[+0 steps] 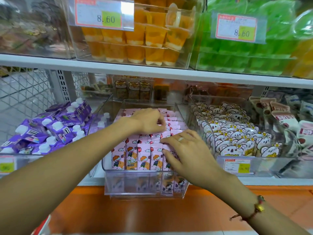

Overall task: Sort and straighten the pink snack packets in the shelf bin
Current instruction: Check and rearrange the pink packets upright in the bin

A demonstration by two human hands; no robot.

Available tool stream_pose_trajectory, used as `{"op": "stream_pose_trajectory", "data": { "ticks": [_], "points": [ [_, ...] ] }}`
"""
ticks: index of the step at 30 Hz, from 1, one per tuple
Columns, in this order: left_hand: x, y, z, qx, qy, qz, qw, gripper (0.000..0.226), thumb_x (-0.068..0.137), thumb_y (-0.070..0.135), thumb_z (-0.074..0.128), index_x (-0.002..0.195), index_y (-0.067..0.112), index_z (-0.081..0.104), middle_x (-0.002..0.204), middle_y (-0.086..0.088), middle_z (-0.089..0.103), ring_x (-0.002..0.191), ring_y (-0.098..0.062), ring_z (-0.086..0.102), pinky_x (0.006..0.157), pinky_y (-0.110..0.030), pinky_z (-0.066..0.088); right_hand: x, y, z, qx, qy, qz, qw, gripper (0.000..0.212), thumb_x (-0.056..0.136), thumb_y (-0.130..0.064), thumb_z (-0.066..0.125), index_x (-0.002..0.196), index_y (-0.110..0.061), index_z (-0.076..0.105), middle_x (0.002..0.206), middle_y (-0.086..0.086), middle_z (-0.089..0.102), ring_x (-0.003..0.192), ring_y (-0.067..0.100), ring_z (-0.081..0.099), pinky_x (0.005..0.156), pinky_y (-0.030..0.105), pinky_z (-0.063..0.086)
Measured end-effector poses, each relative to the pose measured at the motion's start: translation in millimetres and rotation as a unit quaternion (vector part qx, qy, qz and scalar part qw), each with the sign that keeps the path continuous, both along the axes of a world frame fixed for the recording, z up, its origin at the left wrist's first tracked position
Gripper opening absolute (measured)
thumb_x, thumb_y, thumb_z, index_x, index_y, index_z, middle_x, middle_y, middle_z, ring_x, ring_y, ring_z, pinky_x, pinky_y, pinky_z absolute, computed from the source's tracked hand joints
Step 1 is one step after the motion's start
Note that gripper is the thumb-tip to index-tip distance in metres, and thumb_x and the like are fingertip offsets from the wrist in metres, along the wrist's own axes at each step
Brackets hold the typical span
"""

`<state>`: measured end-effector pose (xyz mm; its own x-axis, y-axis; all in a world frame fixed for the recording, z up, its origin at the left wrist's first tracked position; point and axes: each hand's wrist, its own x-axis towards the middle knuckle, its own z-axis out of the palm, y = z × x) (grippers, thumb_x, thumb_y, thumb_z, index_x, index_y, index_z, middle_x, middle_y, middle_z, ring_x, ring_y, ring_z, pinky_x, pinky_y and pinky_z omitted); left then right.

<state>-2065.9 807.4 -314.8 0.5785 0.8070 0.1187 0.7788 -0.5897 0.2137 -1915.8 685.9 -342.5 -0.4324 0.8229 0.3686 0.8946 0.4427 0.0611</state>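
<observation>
Price tags (104, 14) above the hands read 8.60 — packet print is illegible. Left hand (149, 122), fingers curled, pinches the pink packets (144, 155) in the clear bin (145, 187); right hand (184, 150) presses flat beside it — packets beneath hidden.

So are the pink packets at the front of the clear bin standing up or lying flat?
Standing up: the front-row pink packets sit side by side in the clear bin, printed faces forward.
</observation>
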Motion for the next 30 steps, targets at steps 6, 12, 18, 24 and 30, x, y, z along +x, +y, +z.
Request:
{"op": "stream_pose_trajectory", "data": {
  "ticks": [6,12,18,24,30],
  "points": [
    [7.2,-2.5,-3.1,0.059,-0.048,0.024,0.997,0.01,0.092,0.024,0.059,0.093,0.018,0.068,0.1,0.001,0.068,0.099,-0.017,0.059,0.084,-0.037,0.05,-1.0,-1.6,0.8,0.003,-0.001,0.0,1.0,0.036,0.095,-0.038,0.044,0.121,-0.022,0.063,0.107,-0.003,0.07,0.102,0.018,0.059,0.098,0.028,0.023],
    [6.1,-7.0,7.0,0.063,-0.247,0.1,0.962,0.017,0.101,0.026,0.043,0.11,0.016,0.053,0.097,-0.007,0.068,0.084,-0.024,0.064,0.067,-0.035,0.047,-1.2,-0.2,1.1,0.003,0.014,0.005,1.0,0.033,0.097,-0.036,0.045,0.122,-0.022,0.062,0.111,-0.004,0.069,0.105,0.017,0.057,0.099,0.025,0.021],
    [-4.6,-37.3,6.5,0.16,-0.445,0.141,0.87,0.003,0.102,0.028,0.042,0.102,0.025,0.043,0.083,0.003,0.067,0.064,-0.007,0.059,0.058,-0.035,0.047,-2.0,-0.6,3.1,0.001,-0.033,-0.004,0.999,0.038,0.1,-0.038,0.034,0.128,-0.023,0.055,0.111,-0.002,0.068,0.103,0.019,0.058,0.105,0.029,0.02],
    [-30.9,-89.4,15.3,0.142,-0.594,0.129,0.782,0.01,0.102,0.023,0.043,0.094,0.029,0.043,0.087,-0.011,0.064,0.08,-0.027,0.063,0.072,-0.053,0.054,-2.3,-0.7,6.0,0.016,0.009,0.004,1.0,0.037,0.102,-0.034,0.029,0.125,-0.021,0.055,0.111,-0.002,0.065,0.108,0.019,0.055,0.099,0.027,0.028],
    [-43.9,-123.0,1.8,0.06,-0.599,0.113,0.791,0.009,0.1,0.018,0.046,0.092,0.023,0.048,0.075,0.007,0.06,0.062,0.003,0.053,0.06,-0.017,0.045,-20.8,-12.8,17.8,-0.012,0.362,0.021,0.932,0.04,0.095,-0.047,0.033,0.12,-0.029,0.058,0.107,-0.023,0.056,0.1,-0.003,0.049,0.082,0.003,0.034]
  ]
}}
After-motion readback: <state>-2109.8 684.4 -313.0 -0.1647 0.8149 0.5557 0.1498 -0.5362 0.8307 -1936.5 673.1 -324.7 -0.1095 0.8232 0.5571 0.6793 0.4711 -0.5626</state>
